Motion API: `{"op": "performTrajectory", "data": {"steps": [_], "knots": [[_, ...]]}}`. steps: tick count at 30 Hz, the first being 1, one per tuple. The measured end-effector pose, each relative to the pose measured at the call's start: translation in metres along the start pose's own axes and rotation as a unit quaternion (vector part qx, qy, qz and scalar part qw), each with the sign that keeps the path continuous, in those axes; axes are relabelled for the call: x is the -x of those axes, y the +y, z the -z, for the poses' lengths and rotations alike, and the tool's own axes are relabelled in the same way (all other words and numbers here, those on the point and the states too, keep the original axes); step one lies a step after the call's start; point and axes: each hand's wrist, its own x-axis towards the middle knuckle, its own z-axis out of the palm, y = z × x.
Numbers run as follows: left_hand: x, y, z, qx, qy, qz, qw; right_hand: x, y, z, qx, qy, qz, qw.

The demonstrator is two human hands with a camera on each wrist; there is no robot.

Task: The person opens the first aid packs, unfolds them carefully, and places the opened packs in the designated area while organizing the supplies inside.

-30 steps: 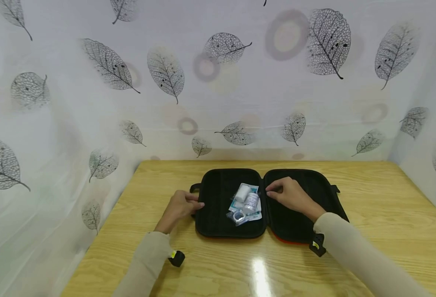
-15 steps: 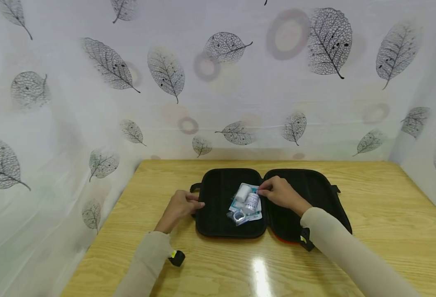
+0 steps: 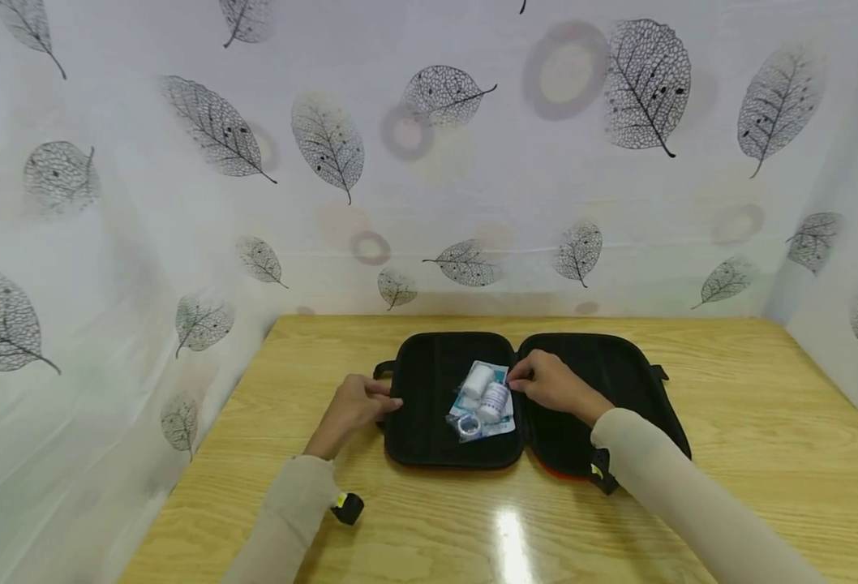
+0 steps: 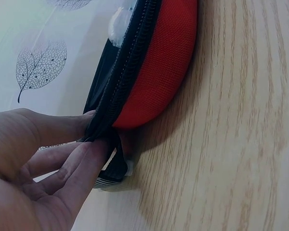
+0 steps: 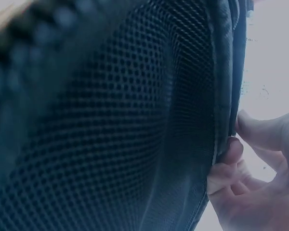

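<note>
A black case [image 3: 429,422] with a red outer shell [image 4: 159,62] lies open flat on the wooden table [image 3: 728,422]. Its left half holds a white roll [image 3: 478,378], a small bottle [image 3: 494,400], a wrapped tape roll [image 3: 469,425] and a flat packet [image 3: 500,372]. My left hand [image 3: 388,397] pinches the zip rim at the case's left end, fingers [image 4: 82,159] under the rim. My right hand [image 3: 514,380] sits at the middle ridge beside the packet, its curled fingers [image 5: 229,154] closing on the rim of the mesh-lined half [image 5: 111,134].
Leaf-printed sheeting [image 3: 429,162] walls the table at the back and both sides. A small black wrist unit [image 3: 347,508] hangs by my left sleeve, another [image 3: 601,477] by my right. A light glare [image 3: 509,527] lies on the near table.
My right hand slid left from the case's right half to the middle ridge, close to the bottle and packet. My left hand and the case stayed put.
</note>
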Motion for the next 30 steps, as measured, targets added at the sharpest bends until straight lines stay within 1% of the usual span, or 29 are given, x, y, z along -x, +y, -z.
{"op": "performTrajectory", "data": {"steps": [5, 10, 15, 17, 23, 25, 30], "knots": [[0.000, 0.001, 0.000, -0.009, 0.002, 0.001, 1.0000, 0.000, 0.000, -0.002, 0.007, -0.004, 0.007, 1.000], [0.000, 0.001, 0.000, 0.002, 0.001, 0.001, 1.0000, 0.000, 0.000, -0.003, 0.009, -0.001, 0.021, 1.000], [0.000, 0.000, 0.001, -0.016, 0.004, -0.002, 0.9999, 0.003, 0.000, 0.001, 0.015, 0.006, 0.020, 1.000], [0.001, 0.001, 0.001, -0.021, 0.005, -0.003, 0.9998, 0.005, 0.000, 0.005, 0.015, 0.013, 0.016, 1.000], [0.001, 0.001, 0.001, -0.014, 0.003, -0.002, 0.9999, 0.014, 0.002, 0.019, -0.003, 0.049, 0.003, 0.999], [0.001, 0.001, 0.001, -0.018, 0.003, -0.003, 0.9998, 0.017, 0.003, 0.025, -0.009, 0.061, -0.006, 0.998], [0.001, 0.000, 0.000, -0.003, 0.000, -0.002, 1.0000, 0.024, 0.007, 0.039, -0.019, 0.100, -0.034, 0.994]]}}
